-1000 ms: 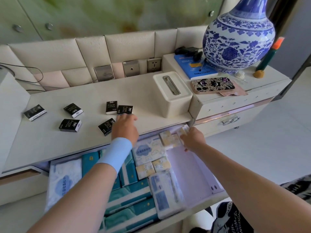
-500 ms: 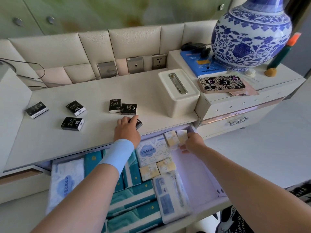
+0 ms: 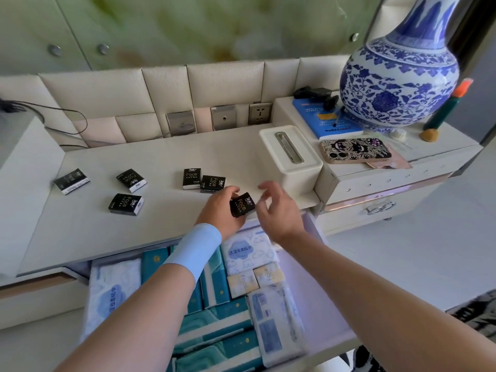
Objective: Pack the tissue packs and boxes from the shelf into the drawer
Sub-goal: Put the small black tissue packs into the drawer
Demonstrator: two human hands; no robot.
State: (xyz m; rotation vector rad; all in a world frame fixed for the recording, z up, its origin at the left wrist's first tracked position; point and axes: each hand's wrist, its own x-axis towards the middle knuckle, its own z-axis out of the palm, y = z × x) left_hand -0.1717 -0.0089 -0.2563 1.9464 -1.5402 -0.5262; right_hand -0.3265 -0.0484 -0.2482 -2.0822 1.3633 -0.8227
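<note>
The left hand (image 3: 221,210) grips a black tissue pack (image 3: 242,204) at the near edge of the shelf (image 3: 161,157), just above the open drawer (image 3: 308,285). The right hand (image 3: 279,210) hovers just right of the pack, fingers loosely spread and holding nothing. Five other black packs (image 3: 125,204) lie further left on the shelf.

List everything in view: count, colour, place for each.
Small black tissue packs: six, black; five loose on the cream shelf, one held.
Rectangular cream tissue box: one, cream, shelf's right end.
Small pale-yellow tissue packs: two, yellow, in the open drawer.
Teal tissue packs: several, teal, drawer's middle.
White-and-blue soft tissue packs: three, white-blue, drawer.
Blue-and-white porcelain vase: one, raised cabinet top, right.
Phone in patterned case: one, black-pink, before the vase.
Left hand: one, grips the sixth black pack at the shelf edge.
Right hand: one, open, beside that pack.
</note>
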